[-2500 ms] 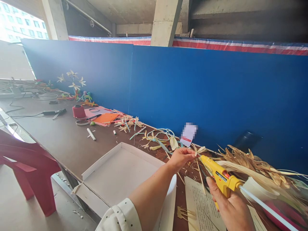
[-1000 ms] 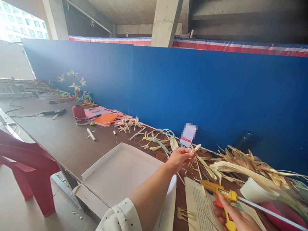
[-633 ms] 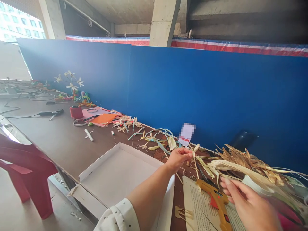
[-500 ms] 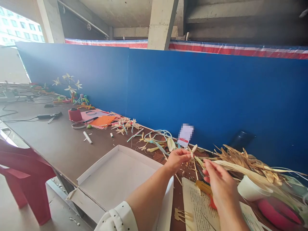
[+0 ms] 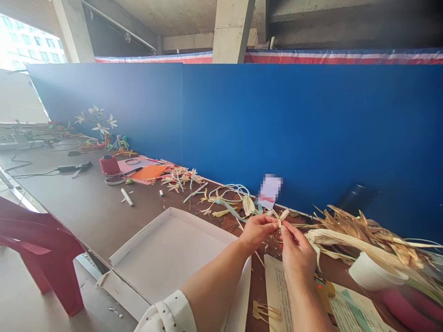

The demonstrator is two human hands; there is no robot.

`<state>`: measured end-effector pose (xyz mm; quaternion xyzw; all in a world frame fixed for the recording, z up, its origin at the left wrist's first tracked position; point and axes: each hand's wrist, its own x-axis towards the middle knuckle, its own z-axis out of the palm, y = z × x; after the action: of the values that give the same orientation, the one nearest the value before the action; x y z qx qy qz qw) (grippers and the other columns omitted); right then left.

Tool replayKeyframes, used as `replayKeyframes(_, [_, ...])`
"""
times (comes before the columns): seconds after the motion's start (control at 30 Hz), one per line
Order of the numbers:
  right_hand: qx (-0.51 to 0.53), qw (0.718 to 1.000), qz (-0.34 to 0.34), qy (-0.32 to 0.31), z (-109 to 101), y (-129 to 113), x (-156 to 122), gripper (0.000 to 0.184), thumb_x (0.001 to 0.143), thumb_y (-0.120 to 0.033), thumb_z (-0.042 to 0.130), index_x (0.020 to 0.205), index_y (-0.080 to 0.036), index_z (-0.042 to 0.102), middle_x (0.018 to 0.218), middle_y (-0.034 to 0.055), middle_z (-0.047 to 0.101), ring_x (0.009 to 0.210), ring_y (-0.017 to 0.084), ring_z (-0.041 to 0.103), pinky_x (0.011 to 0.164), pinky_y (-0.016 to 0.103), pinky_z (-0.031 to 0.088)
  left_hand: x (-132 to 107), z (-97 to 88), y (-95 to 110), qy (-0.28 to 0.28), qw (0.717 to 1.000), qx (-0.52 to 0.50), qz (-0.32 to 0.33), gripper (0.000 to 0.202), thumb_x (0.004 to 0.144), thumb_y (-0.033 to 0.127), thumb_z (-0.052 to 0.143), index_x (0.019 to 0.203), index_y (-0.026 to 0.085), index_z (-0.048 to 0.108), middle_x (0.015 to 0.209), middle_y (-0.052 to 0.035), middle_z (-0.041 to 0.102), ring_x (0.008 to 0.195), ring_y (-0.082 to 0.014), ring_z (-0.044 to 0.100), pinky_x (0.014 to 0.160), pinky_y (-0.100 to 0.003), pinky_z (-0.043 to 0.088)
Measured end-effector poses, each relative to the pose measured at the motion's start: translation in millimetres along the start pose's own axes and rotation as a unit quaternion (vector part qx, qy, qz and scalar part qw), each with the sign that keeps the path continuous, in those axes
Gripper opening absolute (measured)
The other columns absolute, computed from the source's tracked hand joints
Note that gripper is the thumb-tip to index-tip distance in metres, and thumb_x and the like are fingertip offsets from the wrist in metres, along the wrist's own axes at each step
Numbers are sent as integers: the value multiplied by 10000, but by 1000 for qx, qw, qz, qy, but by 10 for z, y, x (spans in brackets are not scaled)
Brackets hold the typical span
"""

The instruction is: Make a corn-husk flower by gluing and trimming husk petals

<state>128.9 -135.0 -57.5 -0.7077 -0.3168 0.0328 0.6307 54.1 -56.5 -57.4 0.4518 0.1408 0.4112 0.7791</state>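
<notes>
Between my two hands, above the table's back edge, is a small pale flower of dried husk (image 5: 284,215) with narrow petals. The fingers of my left hand (image 5: 258,233) pinch it from the left. Those of my right hand (image 5: 299,253) are closed on its lower part, where the fingertips hide the base. Under my right forearm lies a printed sheet (image 5: 277,281), and just right of the forearm is a yellow glue gun (image 5: 324,295), partly covered. A shallow white cardboard box (image 5: 169,258) sits below my left arm.
Dried corn husks (image 5: 367,230) are heaped at the right, with a white cup (image 5: 377,272) before them. Husk flowers and scraps (image 5: 180,180) line the blue partition (image 5: 304,124). A red spool (image 5: 109,164) stands further left; a red chair (image 5: 51,258) is at the near left.
My right hand has moved left and up, from apart to touching the flower beside my left hand. The glue gun is now partly hidden by the right forearm. The view has shifted slightly.
</notes>
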Motion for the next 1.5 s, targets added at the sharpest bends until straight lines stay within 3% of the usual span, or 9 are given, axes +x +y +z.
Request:
replayKeyframes(0.2, [-16, 1000, -25, 4, -59, -52, -9, 461, 768, -539, 594, 1035, -189, 731, 931, 111, 718, 879, 277, 641, 832, 403, 461, -23, 60, 42, 21, 999, 36, 14, 449, 482, 440, 840, 733, 98, 695, 710, -40, 641, 632, -93, 522, 671, -261, 403])
replayKeyframes(0.4, [-6, 1000, 14, 11, -52, 17, 3, 450, 743, -538, 632, 1054, -226, 724, 916, 84, 718, 833, 252, 637, 781, 381, 465, 10, 64, -34, 37, 995, 79, 55, 350, 554, 386, 799, 746, 110, 705, 720, -37, 656, 653, -102, 532, 673, -256, 404])
replayKeyframes(0.5, [97, 993, 71, 5, -40, 5, 20, 461, 684, -527, 700, 1037, -232, 726, 905, 58, 711, 734, 188, 609, 639, 294, 476, 17, 56, -61, 30, 992, 96, 76, 294, 606, 355, 763, 768, 117, 708, 752, -44, 671, 686, -116, 557, 698, -261, 419])
replayKeyframes(0.6, [243, 956, 161, -11, -62, -70, 51, 471, 576, -470, 792, 966, -212, 738, 897, 32, 700, 616, 104, 538, 498, 193, 425, 14, 44, -58, 19, 989, 123, 83, 257, 640, 330, 733, 788, 122, 710, 769, -45, 676, 706, -124, 568, 712, -262, 428])
replayKeyframes(0.7, [314, 926, 208, -19, -119, -140, 86, 487, 485, -433, 848, 899, -199, 741, 894, 14, 690, 566, 56, 493, 449, 141, 399, 4, 34, -46, 4, 985, 150, 82, 231, 660, 306, 711, 801, 123, 711, 762, -38, 669, 704, -121, 560, 719, -259, 428])
replayKeyframes(1.17, [292, 934, 205, -11, -178, -158, 107, 474, 422, -410, 876, 804, -173, 724, 604, -29, 590, 526, 55, 455, 415, 113, 376, -18, 34, -49, -25, 978, 199, 64, 242, 682, 335, 704, 801, 125, 711, 728, -20, 644, 683, -112, 546, 732, -261, 436])
replayKeyframes(1.5, [291, 935, 203, 2, -188, -209, 72, 445, 451, -392, 865, 803, -163, 721, 644, -6, 640, 521, 66, 489, 414, 130, 398, -37, 60, -33, -7, 983, 173, 65, 283, 649, 362, 726, 796, 122, 704, 717, -18, 626, 657, -99, 501, 665, -244, 404])
